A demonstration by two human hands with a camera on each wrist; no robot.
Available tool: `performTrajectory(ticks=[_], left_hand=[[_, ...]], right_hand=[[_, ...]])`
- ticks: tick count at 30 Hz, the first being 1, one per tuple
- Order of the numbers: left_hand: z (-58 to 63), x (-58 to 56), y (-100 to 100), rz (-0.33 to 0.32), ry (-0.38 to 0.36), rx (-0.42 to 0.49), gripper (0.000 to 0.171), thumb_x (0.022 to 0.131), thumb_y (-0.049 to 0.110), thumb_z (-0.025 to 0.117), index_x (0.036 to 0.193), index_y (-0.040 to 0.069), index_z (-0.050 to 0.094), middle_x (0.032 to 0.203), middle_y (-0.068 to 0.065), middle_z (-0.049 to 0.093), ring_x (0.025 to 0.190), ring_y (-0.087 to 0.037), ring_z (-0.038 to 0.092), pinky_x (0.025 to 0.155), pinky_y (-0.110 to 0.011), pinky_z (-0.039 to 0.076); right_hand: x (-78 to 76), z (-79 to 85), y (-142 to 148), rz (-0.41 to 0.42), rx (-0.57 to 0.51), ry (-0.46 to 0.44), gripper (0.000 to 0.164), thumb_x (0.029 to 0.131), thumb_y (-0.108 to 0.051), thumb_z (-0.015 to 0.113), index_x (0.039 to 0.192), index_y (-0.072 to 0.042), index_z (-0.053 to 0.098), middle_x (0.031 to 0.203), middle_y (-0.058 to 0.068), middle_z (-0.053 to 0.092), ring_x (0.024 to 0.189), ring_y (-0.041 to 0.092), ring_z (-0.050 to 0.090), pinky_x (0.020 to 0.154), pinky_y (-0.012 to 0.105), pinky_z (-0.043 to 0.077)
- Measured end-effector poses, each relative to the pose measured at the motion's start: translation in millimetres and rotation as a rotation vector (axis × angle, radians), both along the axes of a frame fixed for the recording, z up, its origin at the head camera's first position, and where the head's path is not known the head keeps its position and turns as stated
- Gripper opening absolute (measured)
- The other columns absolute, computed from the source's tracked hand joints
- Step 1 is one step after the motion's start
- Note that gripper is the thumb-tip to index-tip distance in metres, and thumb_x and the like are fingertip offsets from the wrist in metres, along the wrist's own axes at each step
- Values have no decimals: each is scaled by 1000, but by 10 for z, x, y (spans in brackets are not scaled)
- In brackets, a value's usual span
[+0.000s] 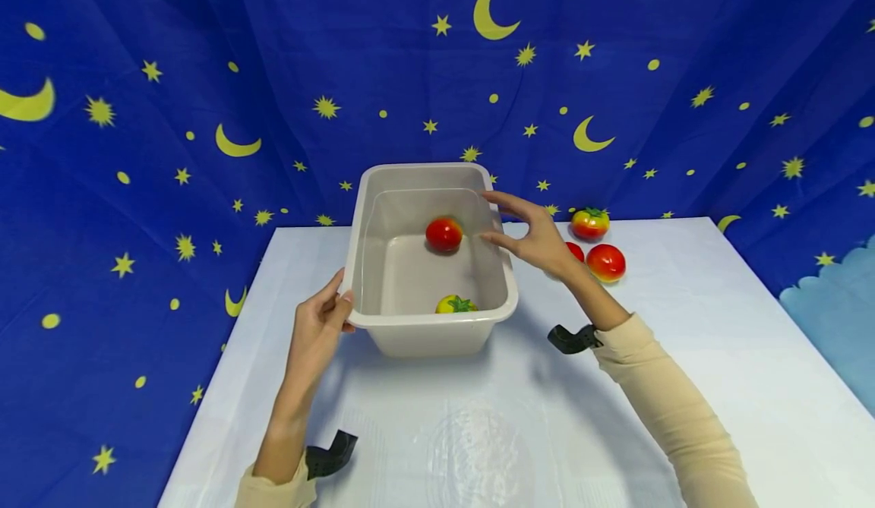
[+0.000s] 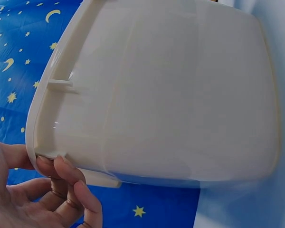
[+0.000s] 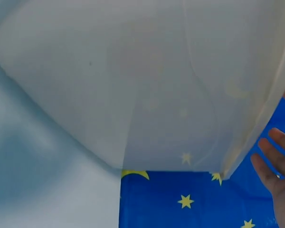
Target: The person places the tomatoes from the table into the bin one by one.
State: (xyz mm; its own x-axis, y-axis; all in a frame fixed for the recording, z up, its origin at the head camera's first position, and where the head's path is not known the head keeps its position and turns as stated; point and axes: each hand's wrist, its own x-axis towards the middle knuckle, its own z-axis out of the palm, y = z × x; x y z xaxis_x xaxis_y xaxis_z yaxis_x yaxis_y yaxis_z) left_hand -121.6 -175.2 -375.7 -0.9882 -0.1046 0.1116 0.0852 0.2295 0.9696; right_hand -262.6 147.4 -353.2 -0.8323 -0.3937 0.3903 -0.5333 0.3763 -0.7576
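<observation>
A light grey plastic bin [image 1: 424, 337] stands on the white table in the middle of the head view. Inside it lie a red tomato [image 1: 444, 234] and, close to the near wall, a yellow tomato-like fruit [image 1: 455, 304] with green leaves, partly hidden by the rim. My left hand [image 1: 321, 322] pinches the rim at the near left corner, thumb on top and fingers beneath, as the left wrist view also shows. Over the right rim reaches my right hand [image 1: 536, 235], its thumb and fingers spread apart with nothing between them.
Right of the bin sit a red-and-yellow fruit [image 1: 590, 224] with a green top and a red tomato [image 1: 606, 263]. Another red one [image 1: 575, 251] is partly hidden behind my right wrist. A blue curtain [image 1: 410, 60] with moons and stars hangs behind the table [image 1: 738, 356].
</observation>
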Motion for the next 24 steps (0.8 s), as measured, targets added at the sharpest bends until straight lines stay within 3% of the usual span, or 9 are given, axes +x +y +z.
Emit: performTrajectory(ticks=[3, 12, 19, 24], left_hand=[[-2, -2, 1, -3, 2, -2, 46, 102, 13, 50, 147, 5, 42, 104, -30, 63, 69, -4, 60, 63, -19, 52], [-14, -9, -10, 2, 2, -16, 46, 102, 12, 50, 147, 5, 42, 103, -30, 64, 69, -4, 61, 63, -20, 52], [-13, -12, -8, 3, 3, -17, 46, 102, 11, 50, 147, 4, 42, 105, -31, 64, 69, -4, 60, 63, -19, 51], [-15, -13, -11, 6, -1, -32, 46, 102, 12, 50, 147, 6, 41, 103, -29, 64, 70, -4, 61, 64, -19, 52]], right_hand=[[9, 2, 65, -29, -12, -44, 62, 84, -20, 78, 141, -15, 53, 143, 7, 54, 130, 30, 51, 108, 57, 38], [-8, -48, 296, -69, -33, 38, 58, 86, -8, 74, 140, -6, 52, 141, 15, 54, 130, 35, 50, 111, 56, 35], [-79, -212, 507, -129, -91, 28, 58, 84, 5, 71, 138, 4, 51, 140, 24, 52, 130, 39, 48, 110, 58, 34], [-114, -341, 659, -197, -101, -18, 57, 85, -2, 74, 138, 0, 53, 140, 21, 53, 131, 36, 47, 112, 55, 33]])
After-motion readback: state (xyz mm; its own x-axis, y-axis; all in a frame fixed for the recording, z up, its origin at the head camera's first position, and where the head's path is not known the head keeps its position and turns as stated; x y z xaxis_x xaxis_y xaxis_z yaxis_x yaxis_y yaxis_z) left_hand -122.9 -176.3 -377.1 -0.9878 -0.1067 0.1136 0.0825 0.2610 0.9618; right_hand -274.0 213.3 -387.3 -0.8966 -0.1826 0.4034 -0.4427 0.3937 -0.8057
